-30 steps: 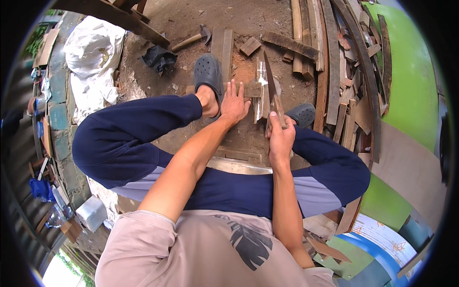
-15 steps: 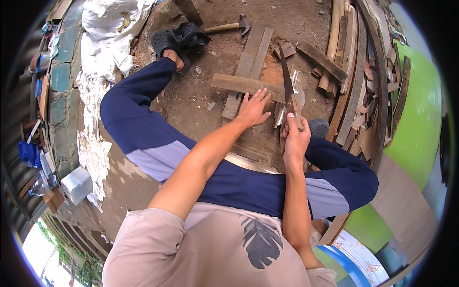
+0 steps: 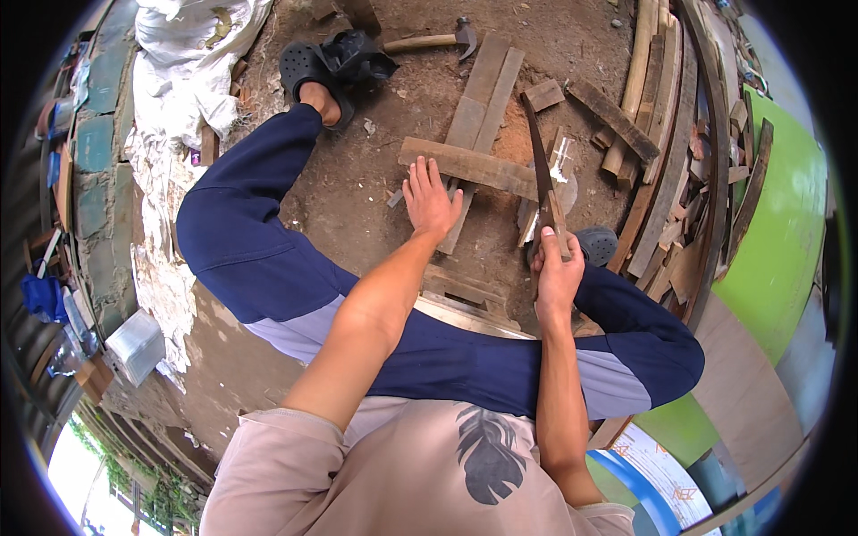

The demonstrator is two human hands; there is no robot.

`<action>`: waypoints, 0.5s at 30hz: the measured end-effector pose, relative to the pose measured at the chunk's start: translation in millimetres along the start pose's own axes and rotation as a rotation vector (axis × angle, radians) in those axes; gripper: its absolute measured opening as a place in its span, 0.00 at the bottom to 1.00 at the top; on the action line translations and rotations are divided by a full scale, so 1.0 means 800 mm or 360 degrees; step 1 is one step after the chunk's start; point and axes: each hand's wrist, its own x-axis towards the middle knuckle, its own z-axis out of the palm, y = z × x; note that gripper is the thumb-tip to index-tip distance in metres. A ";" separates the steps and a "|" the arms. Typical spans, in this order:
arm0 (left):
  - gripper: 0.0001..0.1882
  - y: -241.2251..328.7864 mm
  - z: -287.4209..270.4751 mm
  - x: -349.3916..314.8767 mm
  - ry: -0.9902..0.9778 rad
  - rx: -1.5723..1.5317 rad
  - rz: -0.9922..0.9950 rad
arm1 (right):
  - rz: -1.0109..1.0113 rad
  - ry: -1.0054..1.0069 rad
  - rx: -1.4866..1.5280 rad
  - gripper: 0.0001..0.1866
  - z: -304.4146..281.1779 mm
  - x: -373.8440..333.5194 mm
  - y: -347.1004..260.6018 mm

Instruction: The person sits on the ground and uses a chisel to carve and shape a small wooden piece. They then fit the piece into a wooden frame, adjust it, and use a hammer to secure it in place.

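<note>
A handsaw (image 3: 541, 165) stands in my right hand (image 3: 558, 272), the fingers wrapped round its wooden handle. Its dark blade points away from me, at the right end of a crosswise wooden plank (image 3: 469, 167). My left hand (image 3: 432, 201) is open, fingers stretched out, with the fingertips at the plank's near edge toward its left end. Beneath that plank, two longer boards (image 3: 478, 103) lie side by side on the ground, running away from me. Whether the saw teeth touch the wood I cannot tell.
A claw hammer (image 3: 433, 42) lies at the far side, by my left clog (image 3: 313, 85). Short wood offcuts (image 3: 543, 95) and a loose plank (image 3: 613, 119) lie far right, beside stacked timber (image 3: 666, 134). White sacking (image 3: 197, 62) covers ground at the left.
My left hand has slid left along the crosswise plank, away from the saw. My right hand keeps its hold on the handsaw. The whole view has shifted slightly.
</note>
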 end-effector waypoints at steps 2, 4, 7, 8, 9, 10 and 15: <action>0.45 0.008 0.001 -0.002 -0.0031 0.0065 0.0039 | -0.0007 -0.0005 0.0006 0.11 -0.002 0.001 0.001; 0.45 0.020 -0.004 -0.003 -0.0080 0.0129 0.0138 | -0.0020 -0.0009 0.0028 0.11 -0.005 -0.001 -0.004; 0.43 0.031 -0.004 -0.011 -0.0070 0.0264 0.0708 | -0.0057 -0.0009 0.0231 0.15 -0.011 -0.003 -0.003; 0.42 0.037 -0.003 -0.015 -0.0137 0.0314 0.0853 | -0.0068 -0.0011 0.0283 0.15 -0.015 -0.006 -0.006; 0.41 0.044 -0.005 -0.018 -0.0200 0.0372 0.0998 | -0.0081 -0.0015 0.0342 0.15 -0.018 -0.010 -0.014; 0.40 0.052 -0.008 -0.022 -0.0265 0.0433 0.1143 | -0.0094 -0.0019 0.0402 0.15 -0.023 -0.017 -0.024; 0.48 0.079 -0.010 -0.033 -0.0469 0.0446 0.1119 | -0.0148 -0.0084 0.0566 0.10 -0.079 -0.063 -0.074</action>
